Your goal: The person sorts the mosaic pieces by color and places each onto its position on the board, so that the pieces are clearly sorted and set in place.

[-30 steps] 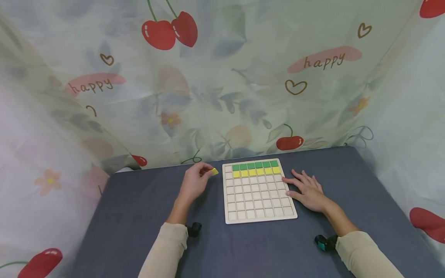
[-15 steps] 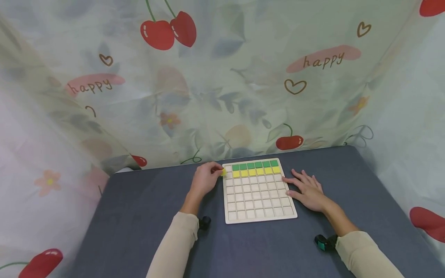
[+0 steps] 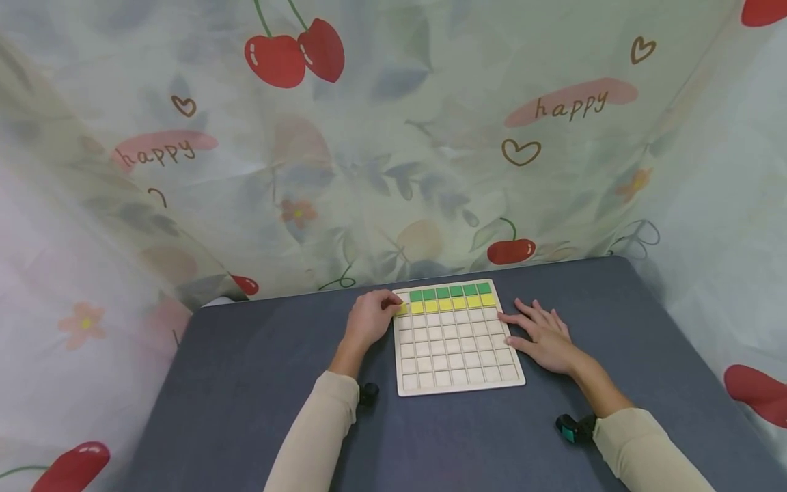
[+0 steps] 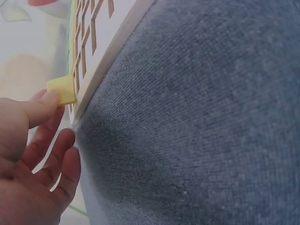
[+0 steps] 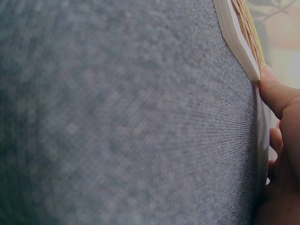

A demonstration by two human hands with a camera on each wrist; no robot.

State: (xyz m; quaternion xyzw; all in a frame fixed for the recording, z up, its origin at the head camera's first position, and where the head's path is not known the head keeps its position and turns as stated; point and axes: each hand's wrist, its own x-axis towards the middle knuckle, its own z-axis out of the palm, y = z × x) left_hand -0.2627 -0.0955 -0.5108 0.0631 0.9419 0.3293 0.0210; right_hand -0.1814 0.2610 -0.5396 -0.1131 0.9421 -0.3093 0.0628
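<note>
A pale wooden grid board (image 3: 458, 352) lies on the dark cloth, its top row holding green square tiles (image 3: 456, 292) and the row below it yellow ones (image 3: 445, 305). The left cell of the green row is bare wood. My left hand (image 3: 369, 318) pinches a yellow square tile (image 4: 62, 90) between thumb and fingertips, at the left end of the yellow row. In the left wrist view that tile is tilted at the board's edge. On the opposite side, my right hand (image 3: 547, 339) lies with spread fingers, thumb and fingertip touching the board's right edge.
Dark grey-blue cloth (image 3: 258, 383) covers the table. Behind it hangs a printed curtain (image 3: 369, 137) with cherries and lettering, and more curtain closes both sides. A small black camera sits on each wrist, the right one (image 3: 572, 428) near the sleeve.
My left hand has moved right, carrying the yellow tile from beside the board to the left cell of the yellow row. The right hand and the board have stayed in place.
</note>
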